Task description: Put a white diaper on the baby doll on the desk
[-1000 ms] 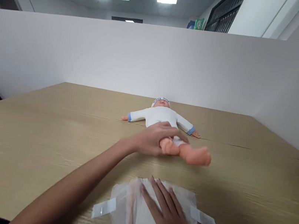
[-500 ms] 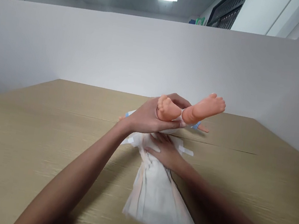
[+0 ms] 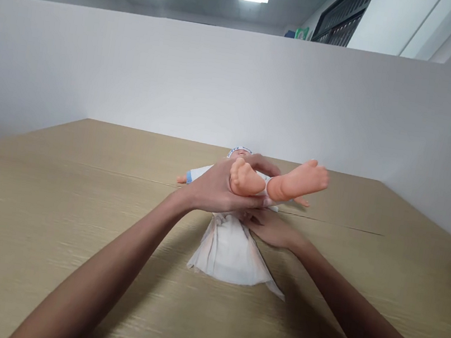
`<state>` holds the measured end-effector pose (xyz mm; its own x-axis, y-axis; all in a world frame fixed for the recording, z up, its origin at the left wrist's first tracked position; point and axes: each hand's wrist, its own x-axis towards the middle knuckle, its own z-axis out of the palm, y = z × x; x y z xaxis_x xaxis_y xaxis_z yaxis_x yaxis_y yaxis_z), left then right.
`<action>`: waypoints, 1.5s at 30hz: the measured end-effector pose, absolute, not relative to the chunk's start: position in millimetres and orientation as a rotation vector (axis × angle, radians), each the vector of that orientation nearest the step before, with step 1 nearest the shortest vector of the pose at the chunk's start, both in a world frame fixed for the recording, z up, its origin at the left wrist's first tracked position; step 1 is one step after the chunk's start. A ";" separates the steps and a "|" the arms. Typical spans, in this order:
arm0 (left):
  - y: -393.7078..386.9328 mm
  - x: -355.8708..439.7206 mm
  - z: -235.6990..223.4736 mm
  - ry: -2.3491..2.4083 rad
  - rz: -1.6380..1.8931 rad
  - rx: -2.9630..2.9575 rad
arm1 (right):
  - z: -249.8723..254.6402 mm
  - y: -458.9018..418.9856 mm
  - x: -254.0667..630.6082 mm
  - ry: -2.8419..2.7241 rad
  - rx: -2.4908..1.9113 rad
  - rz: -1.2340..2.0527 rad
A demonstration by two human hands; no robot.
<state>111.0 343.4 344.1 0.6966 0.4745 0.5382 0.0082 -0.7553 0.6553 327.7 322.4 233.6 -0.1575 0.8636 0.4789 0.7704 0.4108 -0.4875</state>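
Observation:
A baby doll (image 3: 283,182) in a white top lies on its back at the far middle of the wooden table (image 3: 31,219). My left hand (image 3: 216,189) is wrapped round its ankles and holds both bare legs up off the table. A white diaper (image 3: 230,251) lies spread on the table with its far end tucked under the doll's raised bottom. My right hand (image 3: 270,227) rests on the far end of the diaper, under the doll; its fingers are mostly hidden.
A white partition wall (image 3: 137,77) closes off the table at the back and on the right. The table's near edge lies below the picture.
My left hand lifted the doll's legs off the table. My right hand slid the diaper away from me and under the doll, and has pushed it further in since half a second ago.

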 end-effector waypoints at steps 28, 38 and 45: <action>325.1 -4.9 224.9 0.416 0.503 2.787 | 177.2 260.3 402.7 -2.400 -0.775 -0.169; 321.3 -7.2 229.7 0.512 0.263 2.864 | 170.1 257.6 415.9 -2.444 -0.937 0.044; 315.3 -4.6 237.4 0.556 0.279 2.732 | 191.5 254.3 426.3 -2.453 -1.018 0.342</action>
